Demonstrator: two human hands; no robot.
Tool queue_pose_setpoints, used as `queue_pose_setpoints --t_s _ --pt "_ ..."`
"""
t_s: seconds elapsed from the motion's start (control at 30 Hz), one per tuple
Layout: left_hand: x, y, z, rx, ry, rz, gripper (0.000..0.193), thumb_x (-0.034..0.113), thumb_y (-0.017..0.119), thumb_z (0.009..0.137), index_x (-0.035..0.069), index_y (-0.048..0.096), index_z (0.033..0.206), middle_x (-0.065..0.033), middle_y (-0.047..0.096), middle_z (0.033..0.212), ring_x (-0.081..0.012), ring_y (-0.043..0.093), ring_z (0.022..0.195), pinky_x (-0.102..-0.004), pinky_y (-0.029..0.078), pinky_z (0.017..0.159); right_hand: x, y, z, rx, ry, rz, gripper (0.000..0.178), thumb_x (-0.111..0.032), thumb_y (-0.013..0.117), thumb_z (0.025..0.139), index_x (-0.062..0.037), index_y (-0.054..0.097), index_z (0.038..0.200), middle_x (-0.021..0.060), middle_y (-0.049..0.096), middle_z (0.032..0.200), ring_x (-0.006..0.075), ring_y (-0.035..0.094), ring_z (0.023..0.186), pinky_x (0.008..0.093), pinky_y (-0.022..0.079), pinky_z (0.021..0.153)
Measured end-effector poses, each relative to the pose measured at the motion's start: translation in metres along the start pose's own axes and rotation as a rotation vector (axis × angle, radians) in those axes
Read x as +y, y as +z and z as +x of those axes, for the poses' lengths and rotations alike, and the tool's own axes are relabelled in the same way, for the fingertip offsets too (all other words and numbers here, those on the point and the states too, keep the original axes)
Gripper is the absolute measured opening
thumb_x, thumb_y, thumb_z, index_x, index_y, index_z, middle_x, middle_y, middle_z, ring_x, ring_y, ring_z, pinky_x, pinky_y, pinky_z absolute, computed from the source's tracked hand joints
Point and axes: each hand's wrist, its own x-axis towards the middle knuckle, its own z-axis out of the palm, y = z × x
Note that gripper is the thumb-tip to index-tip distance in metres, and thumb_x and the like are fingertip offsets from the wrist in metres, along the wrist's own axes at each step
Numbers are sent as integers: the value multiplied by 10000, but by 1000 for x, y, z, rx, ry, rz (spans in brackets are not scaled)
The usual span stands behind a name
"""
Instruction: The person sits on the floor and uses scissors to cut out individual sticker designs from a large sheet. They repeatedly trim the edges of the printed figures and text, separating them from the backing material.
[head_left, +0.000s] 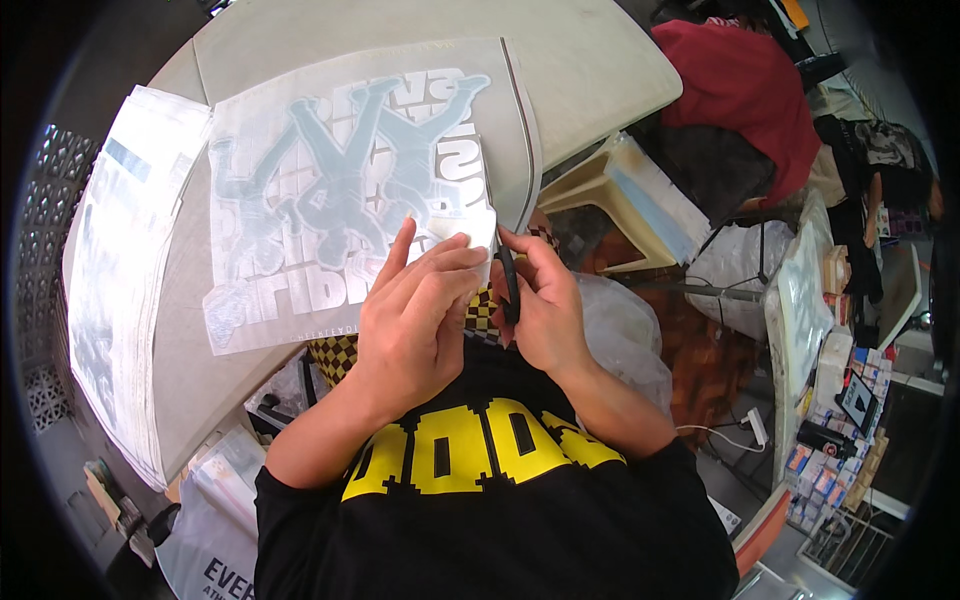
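A clear film sheet printed with grey-blue figures and white block letters lies on the pale table. At its near right edge my left hand is closed on the film, fingers pressed together over a white turned-up part of it. My right hand is closed around black-handled scissors, just right of my left fingertips. The handle stands nearly upright at the film's edge; the blades are mostly hidden by the hands and film.
Left on the table lies a stack of printed sheets. Beyond the table's right edge stands a cream plastic chair. A person in a red shirt is at the far right. Clear plastic bags hang or lie beside me.
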Motion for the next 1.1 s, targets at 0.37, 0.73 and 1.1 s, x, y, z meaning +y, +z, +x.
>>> queue_pose_setpoints --t_s 0.37,0.73,1.1 --pt "6 -9 -5 -75 -22 -63 226 -65 660 854 20 627 1061 -113 716 1130 -329 662 1194 -580 347 1155 -10 0 17 10 -15 -46 331 -139 587 1028 -13 572 1334 12 619 763 65 538 569 243 413 506" --pt "-80 -64 13 -412 -114 629 565 239 675 931 136 536 1469 -134 404 1597 -374 260 1522 -570 126 1242 10 10 16 -20 -47 215 394 -109 531 1048 -42 487 1434 1 555 754 58 526 543 230 402 403" --pt "-38 -45 -3 -429 -208 736 643 171 725 858 183 541 1474 -86 445 1574 -366 329 1485 -641 45 1223 13 31 24 21 -116 381 405 -124 539 1057 15 469 1431 -2 580 787 42 501 617 196 438 536"
